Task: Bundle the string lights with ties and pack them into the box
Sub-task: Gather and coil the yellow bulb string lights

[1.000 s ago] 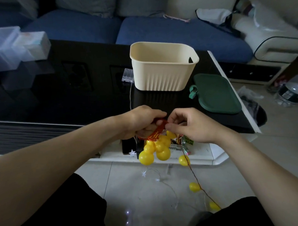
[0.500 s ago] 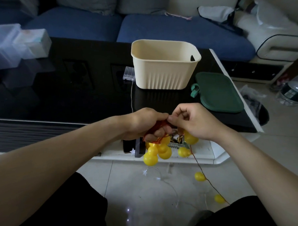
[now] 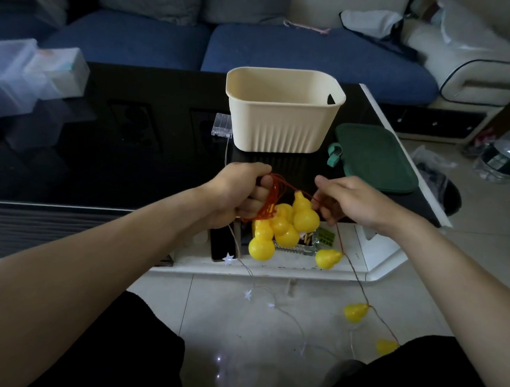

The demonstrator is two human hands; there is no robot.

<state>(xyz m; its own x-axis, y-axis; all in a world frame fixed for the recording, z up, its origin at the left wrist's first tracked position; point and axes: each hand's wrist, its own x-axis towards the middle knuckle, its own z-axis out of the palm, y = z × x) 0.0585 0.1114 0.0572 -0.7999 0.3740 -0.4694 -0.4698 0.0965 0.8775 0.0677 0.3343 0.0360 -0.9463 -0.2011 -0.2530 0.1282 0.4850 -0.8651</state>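
The cream box (image 3: 285, 116) stands open on the black table (image 3: 100, 159), and everything else sits around it. Just in front of the box, over the table's near edge, the left hand (image 3: 242, 196) is curled tight around gathered loops of red wire (image 3: 273, 198), with a cluster of yellow gourd lights (image 3: 281, 224) hanging under it. To the right of that cluster, the right hand (image 3: 350, 203) pinches a strand of the same wire, which trails down to the floor with more yellow lights along it. A green pouch (image 3: 375, 158) lies right of the box, and a clear battery case (image 3: 222, 125) touches its left side.
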